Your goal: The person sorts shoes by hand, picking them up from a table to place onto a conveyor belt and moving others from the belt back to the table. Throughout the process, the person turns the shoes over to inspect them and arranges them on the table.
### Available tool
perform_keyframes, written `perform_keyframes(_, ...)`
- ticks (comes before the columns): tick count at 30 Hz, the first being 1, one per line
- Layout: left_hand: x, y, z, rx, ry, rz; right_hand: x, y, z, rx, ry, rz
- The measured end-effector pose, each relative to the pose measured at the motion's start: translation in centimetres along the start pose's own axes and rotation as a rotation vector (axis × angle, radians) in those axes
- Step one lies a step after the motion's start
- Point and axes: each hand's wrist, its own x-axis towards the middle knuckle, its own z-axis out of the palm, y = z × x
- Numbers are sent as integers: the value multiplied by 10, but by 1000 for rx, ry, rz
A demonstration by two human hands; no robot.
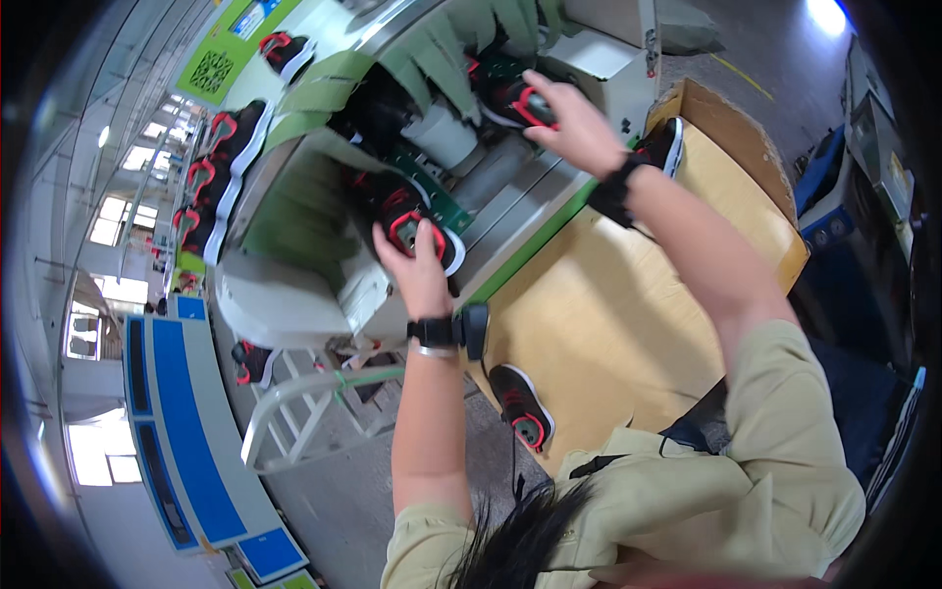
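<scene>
My left hand (420,279) is closed on the heel end of a black shoe (394,203) with red collar trim and a white sole. The shoe points away from me into the opening of a pale machine (280,294). Farther right, my right hand (584,130) grips the heel of a similar black and red shoe (498,91), whose toe is under green hanging strips (459,49). Inside the opening, between the two shoes, are a white cylindrical part (442,135) and green plates. Each hand's fingertips are partly hidden by its shoe.
Before me is a light wooden board (608,324), bearing one shoe (522,404) near my body and another shoe (659,147) by the cardboard edge (741,128). Several shoes (231,162) line the machine's left side. A white tubular frame (294,412) stands below it.
</scene>
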Motion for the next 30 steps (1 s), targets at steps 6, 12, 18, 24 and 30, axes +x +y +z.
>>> perform_keyframes(6,-73,9,-43,414,-121,214,-16,12,37,114,567,-189)
perform_keyframes(12,-152,-33,-100,786,-408,91,-113,155,-4,-389,-95,330)
perform_keyframes(18,-234,-50,-161,927,-461,-134,-131,196,-30,-570,-103,427)
perform_keyframes(24,-282,-49,-195,918,-358,-241,-172,228,-76,-415,148,691)
perform_keyframes(30,-322,-107,-212,521,-192,-481,-287,149,-59,-159,38,429)
